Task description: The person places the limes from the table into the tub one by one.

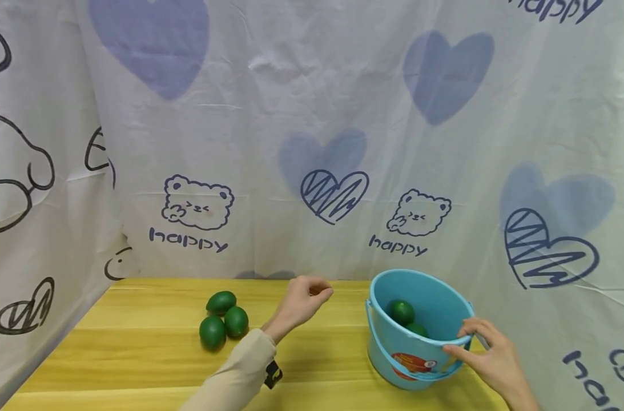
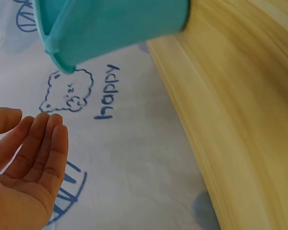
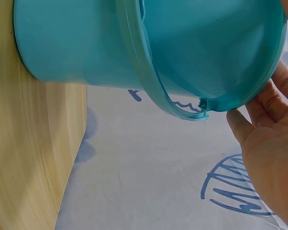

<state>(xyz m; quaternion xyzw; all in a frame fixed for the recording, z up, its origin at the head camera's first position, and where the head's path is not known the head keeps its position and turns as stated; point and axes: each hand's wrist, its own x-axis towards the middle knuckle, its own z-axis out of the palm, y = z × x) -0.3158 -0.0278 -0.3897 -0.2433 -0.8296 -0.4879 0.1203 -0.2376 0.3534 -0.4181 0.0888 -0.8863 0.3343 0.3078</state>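
Note:
A light blue plastic bucket (image 1: pixel 386 351) stands at the right of the table, with two dark green, egg-shaped fruits (image 1: pixel 402 312) visible inside. Its right rim is held by my right hand (image 1: pixel 494 357), thumb and fingers spread along the edge; the right wrist view shows the same hand (image 3: pixel 271 139) at the rim of the bucket (image 3: pixel 72 43). My left hand (image 1: pixel 301 299) is raised left of the bucket, fingers loosely bent around nothing. In the left wrist view, the empty left palm (image 2: pixel 29 167) lies below the bucket (image 2: pixel 125 28).
Three more dark green fruits (image 1: pixel 212 333) lie clustered on the wooden table (image 1: pixel 137 365), left of the left forearm. A bucket handle (image 1: pixel 394 359) hangs down across the front. White printed cloth (image 1: pixel 270 228) hangs behind the table and along its sides.

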